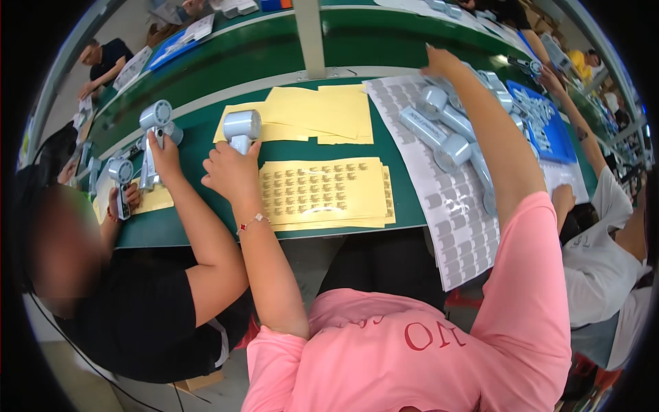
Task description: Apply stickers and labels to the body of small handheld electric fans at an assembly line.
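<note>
My left hand (230,172) is closed round the handle of a light-blue handheld fan (241,125), its round head up, over the yellow sheets. Below it lies a stack of yellow label sheets (322,192) with rows of small dark stickers. My right arm stretches across the bench to the far edge. There my right hand (443,63) has its fingers apart, with nothing visible in them. Under and beside that forearm, several light-blue handheld fans (453,152) lie heaped on a white sheet with grey printed shapes (449,230). My forearm hides part of the heap.
Plain yellow sheets (302,113) lie behind the stickers. A blue tray (564,141) of small light-blue parts stands at the right. To the left, a co-worker in black handles fans (155,115); a co-worker in white sits right. A metal post (309,38) rises behind the bench.
</note>
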The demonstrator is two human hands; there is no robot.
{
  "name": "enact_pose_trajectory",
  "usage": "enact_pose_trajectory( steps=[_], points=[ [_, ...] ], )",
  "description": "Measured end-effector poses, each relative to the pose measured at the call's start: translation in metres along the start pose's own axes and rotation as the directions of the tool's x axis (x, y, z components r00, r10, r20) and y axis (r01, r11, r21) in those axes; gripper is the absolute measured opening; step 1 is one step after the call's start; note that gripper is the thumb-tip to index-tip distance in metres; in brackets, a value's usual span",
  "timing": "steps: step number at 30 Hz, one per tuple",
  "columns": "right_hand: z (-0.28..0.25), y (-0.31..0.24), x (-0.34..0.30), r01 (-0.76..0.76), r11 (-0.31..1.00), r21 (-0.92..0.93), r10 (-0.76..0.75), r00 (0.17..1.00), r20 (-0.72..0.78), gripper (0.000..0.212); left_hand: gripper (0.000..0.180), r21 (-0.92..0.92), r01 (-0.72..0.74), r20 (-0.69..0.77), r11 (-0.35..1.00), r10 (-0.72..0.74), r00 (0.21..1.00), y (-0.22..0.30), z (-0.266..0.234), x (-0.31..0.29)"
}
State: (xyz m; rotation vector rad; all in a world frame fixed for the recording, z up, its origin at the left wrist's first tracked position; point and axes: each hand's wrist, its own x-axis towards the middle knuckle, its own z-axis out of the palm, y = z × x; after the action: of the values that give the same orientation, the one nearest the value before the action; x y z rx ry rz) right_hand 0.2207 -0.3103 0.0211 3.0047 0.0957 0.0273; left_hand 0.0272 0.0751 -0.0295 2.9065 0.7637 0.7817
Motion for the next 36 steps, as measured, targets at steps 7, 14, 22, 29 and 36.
enact_pose_trajectory(
  steps=[7,14,22,29,36],
  points=[
    [-0.052,0.002,-0.037,0.085,0.814,0.575,-0.172,0.98,0.098,0.091,0.059,0.023,0.054,0.09,0.998,-0.056,0.994,-0.017,0.009,-0.019],
    [-0.093,-0.054,-0.186,0.53,0.641,0.555,-0.136,0.79,-0.597,0.093,0.044,-0.895,0.338,0.44,0.292,0.452,0.776,0.048,-0.065,-0.064],
    [-0.017,-0.159,-0.295,0.718,0.642,0.269,-0.256,0.531,-0.808,0.096,0.049,0.218,0.804,0.24,-0.553,0.829,0.506,0.073,-0.066,-0.118],
    [0.011,-0.169,-0.311,0.155,-0.116,0.981,0.167,0.977,-0.134,0.042,0.03,-0.617,0.684,0.56,-0.388,0.395,0.729,0.023,-0.042,-0.092],
    [0.031,-0.185,-0.279,0.064,0.232,0.971,0.153,0.983,-0.102,0.01,0.053,-0.83,0.068,0.297,0.554,0.337,0.893,0.023,-0.035,-0.086]
  ],
)
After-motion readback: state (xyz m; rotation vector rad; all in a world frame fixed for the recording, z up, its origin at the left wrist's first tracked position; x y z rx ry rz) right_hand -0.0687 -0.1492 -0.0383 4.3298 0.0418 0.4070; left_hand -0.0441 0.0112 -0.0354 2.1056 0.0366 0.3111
